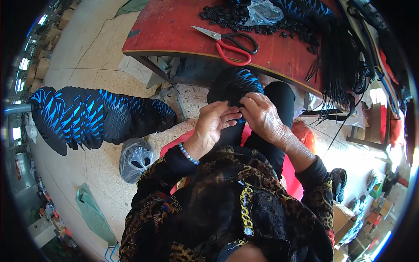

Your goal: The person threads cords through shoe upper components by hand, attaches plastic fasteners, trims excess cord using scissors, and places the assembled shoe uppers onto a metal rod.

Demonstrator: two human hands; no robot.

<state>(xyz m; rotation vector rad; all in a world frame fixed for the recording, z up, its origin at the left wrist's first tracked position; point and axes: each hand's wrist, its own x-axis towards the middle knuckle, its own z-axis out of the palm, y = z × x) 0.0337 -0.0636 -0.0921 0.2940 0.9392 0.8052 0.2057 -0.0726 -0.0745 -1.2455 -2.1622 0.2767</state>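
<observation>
A black shoe upper (235,85) with blue zigzag lines lies over my lap, just below the table edge. My left hand (214,122), with a beaded bracelet at the wrist, is closed, its thumb and forefinger pinching the near edge of the upper. My right hand (262,114) is closed on the same edge, close beside the left fingertips. Whatever small part sits between the fingertips is too small to make out. Above the hands, scissors (229,43) with one red and one black handle rest on the red table, blades apart.
The red table (170,30) carries a pile of small black plastic pieces (222,16), a clear bag (263,13) and a hanging bundle of black cords (338,61). Many patterned uppers (94,115) hang on a metal bar at left. A plastic bag (135,159) stands on the floor.
</observation>
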